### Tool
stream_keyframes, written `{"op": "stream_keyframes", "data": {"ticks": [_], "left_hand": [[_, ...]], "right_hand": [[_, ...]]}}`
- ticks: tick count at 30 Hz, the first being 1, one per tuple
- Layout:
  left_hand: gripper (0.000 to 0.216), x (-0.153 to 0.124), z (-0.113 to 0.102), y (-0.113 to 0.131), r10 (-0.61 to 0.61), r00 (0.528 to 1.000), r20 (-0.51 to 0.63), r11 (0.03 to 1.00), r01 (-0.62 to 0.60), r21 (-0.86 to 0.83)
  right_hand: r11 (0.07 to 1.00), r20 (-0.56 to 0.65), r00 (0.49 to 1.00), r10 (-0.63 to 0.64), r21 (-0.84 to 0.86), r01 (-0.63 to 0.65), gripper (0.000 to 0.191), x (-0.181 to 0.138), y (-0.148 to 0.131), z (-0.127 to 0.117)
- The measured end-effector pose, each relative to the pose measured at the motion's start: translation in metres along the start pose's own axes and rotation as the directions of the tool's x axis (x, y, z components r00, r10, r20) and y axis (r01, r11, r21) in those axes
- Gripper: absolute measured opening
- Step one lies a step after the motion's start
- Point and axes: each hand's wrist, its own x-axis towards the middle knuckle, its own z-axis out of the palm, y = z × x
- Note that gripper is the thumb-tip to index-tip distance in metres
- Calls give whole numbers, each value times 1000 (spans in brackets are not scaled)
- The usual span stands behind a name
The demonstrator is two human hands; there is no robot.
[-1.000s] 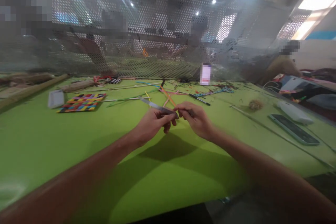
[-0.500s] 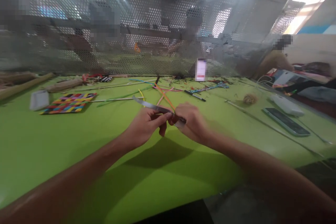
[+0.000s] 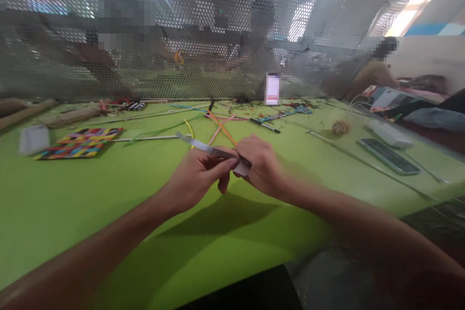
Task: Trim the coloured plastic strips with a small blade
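Note:
A thin grey strip (image 3: 202,145) runs slantwise between my two hands above the green table. My left hand (image 3: 196,172) pinches it between thumb and fingers, and its curved free end sticks out to the left. My right hand (image 3: 259,157) is closed around the strip's other end; a short, pale, wider flap (image 3: 242,168) shows below its fingers. What else those fingers may hold is hidden. Just beyond my hands lie an orange strip (image 3: 225,131), a pink strip (image 3: 217,133) and a yellow strip (image 3: 190,127), partly crossing each other.
A colourful woven mat (image 3: 82,143) and a white box (image 3: 34,139) are on the left. Further back are a black pen (image 3: 267,126) and a lit phone (image 3: 272,89) against a perforated screen (image 3: 203,80). A dark phone (image 3: 389,156) and a long stick (image 3: 363,162) lie right. People sit beyond.
The view has shifted slightly, so the background sits a little further left and higher. Both hands keep hold of the grey strip; more of the pale flap shows below my right hand.

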Motion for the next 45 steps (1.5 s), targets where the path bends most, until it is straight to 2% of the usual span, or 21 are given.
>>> {"op": "stream_keyframes", "data": {"ticks": [29,35,45], "left_hand": [[20,1,1,6,3,1000,1,1000,-3,-23],[20,1,1,5,-7,1000,-9,1000,7,1],[20,0,0,1,-3,1000,28,998,5,-55]], "right_hand": [[999,-21,1000,-22,-31,21,29,1,-3,0],[1000,28,1000,-2,-11,2,33,0,-2,2],[998,-2,999,-49,28,49,29,-1,1,2]]}}
